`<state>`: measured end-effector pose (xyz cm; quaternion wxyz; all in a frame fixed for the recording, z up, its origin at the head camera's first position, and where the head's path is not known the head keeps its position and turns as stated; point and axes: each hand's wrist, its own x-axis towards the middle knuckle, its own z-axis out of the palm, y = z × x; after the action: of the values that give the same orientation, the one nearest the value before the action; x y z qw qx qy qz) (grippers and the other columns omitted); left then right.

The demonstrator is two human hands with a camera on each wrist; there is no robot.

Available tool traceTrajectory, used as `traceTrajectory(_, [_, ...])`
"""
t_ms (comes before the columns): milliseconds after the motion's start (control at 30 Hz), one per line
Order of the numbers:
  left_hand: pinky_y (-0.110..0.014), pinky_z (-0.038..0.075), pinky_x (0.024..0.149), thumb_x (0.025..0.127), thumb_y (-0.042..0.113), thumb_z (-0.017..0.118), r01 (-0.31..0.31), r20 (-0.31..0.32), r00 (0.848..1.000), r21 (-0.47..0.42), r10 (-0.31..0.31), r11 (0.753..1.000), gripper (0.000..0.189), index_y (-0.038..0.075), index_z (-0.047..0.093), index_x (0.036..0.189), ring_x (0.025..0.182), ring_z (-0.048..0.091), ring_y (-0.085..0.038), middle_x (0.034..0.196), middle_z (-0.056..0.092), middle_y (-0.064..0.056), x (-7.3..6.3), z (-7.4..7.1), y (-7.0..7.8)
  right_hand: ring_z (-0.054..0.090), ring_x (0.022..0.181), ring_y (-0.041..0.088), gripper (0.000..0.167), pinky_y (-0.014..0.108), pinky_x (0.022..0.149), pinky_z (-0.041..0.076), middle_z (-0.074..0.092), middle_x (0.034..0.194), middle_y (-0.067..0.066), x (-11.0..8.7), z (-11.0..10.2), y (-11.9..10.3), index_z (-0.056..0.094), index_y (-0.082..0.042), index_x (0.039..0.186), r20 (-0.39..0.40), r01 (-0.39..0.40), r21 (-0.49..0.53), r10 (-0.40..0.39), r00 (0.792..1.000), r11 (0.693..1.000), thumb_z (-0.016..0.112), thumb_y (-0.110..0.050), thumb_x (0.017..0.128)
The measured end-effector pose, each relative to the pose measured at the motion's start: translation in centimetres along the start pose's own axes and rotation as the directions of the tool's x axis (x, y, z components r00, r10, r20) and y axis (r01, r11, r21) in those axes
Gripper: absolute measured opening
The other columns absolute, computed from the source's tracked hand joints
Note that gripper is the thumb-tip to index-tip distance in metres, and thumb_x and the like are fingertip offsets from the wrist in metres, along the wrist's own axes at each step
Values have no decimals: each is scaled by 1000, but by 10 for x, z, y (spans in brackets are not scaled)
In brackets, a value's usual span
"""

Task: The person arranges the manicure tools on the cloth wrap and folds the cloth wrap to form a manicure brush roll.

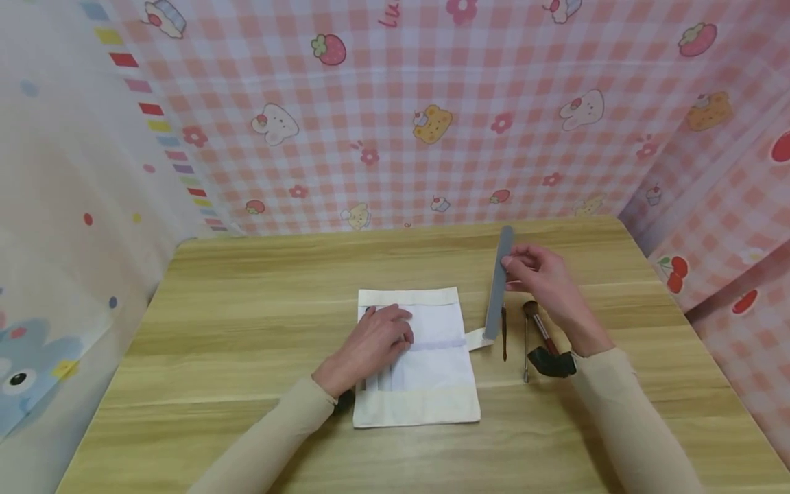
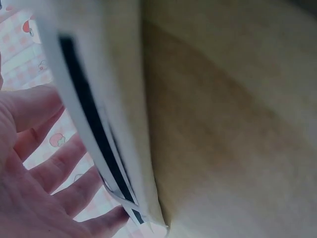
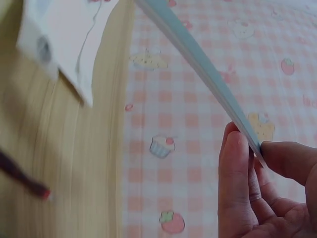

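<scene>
My right hand (image 1: pixel 546 278) pinches a long grey nail file (image 1: pixel 498 288) between thumb and fingers, tilted up with its lower end over the pouch's tab. In the right wrist view, thumb and fingertips meet near one end of the nail file (image 3: pixel 213 82). My left hand (image 1: pixel 376 339) rests on the left half of a white fabric pouch (image 1: pixel 435 374), fingers spread and loosely bent, hiding part of its pockets. A dark strip (image 2: pixel 91 111) shows in the pouch in the left wrist view. The short white tab (image 1: pixel 478 339) sticks out from the pouch's right side.
Right of the pouch lie a slim dark-handled tool (image 1: pixel 504 336), a thin metal rod (image 1: pixel 527 353) and a makeup brush (image 1: pixel 542 328), close under my right forearm. The wooden table (image 1: pixel 234 309) ends at a pink checked cloth (image 1: pixel 382 178) behind.
</scene>
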<state>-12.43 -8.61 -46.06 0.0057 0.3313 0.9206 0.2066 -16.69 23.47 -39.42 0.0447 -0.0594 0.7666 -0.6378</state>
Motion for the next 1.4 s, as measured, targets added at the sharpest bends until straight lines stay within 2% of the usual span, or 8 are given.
traceTrajectory(267, [-69,35,111,95,10,75,11,5,1000,9,-11,1000,6,15,78,92,138,51,-35,131,67,-10,0,1,0,71,89,14,37,30,80,61,68,107,12,15,24,-3,54,11,129,3,-3,12,3,1000,1000,61,-17,106])
traceTrajectory(533, [-69,35,111,96,11,75,21,13,1000,24,-22,999,6,16,78,93,138,51,-34,132,67,-9,1,1,0,72,86,13,36,30,82,61,67,109,16,28,46,-1,53,14,130,6,12,76,-13,1000,997,60,-12,105])
traceTrajectory(767, [-69,36,110,96,12,75,10,2,1000,25,-10,1000,7,16,78,92,134,54,-31,130,68,-7,1,1,0,72,84,12,36,30,81,61,65,113,25,37,63,2,53,15,131,1,0,81,0,1000,997,58,-11,106])
traceTrajectory(900, [-69,36,110,96,13,75,7,3,1000,28,-7,1000,6,17,77,93,132,55,-30,130,68,-7,2,0,0,71,84,13,33,30,81,62,68,111,24,41,72,6,55,13,130,5,6,75,-6,1000,997,58,-11,107])
traceTrajectory(1133, [-67,37,111,96,13,75,7,5,1000,28,-7,1000,6,15,76,92,130,56,-28,128,68,-7,3,-1,2,69,77,12,27,42,81,62,70,99,18,48,85,16,57,14,123,18,26,78,-28,999,997,58,-7,106])
traceTrajectory(1300, [-67,38,109,96,13,75,16,-3,1000,26,-16,1000,6,16,76,91,124,59,-26,125,69,-7,4,1,1,68,75,12,25,30,75,62,69,99,20,51,93,22,56,13,121,34,-8,86,5,999,996,58,-7,106])
traceTrajectory(1400, [-67,39,109,96,13,75,20,-4,1000,25,-20,999,6,16,77,91,122,60,-25,125,69,-6,4,1,1,68,76,13,24,27,73,62,69,100,21,52,97,25,57,12,120,40,-33,74,30,999,997,58,-7,106])
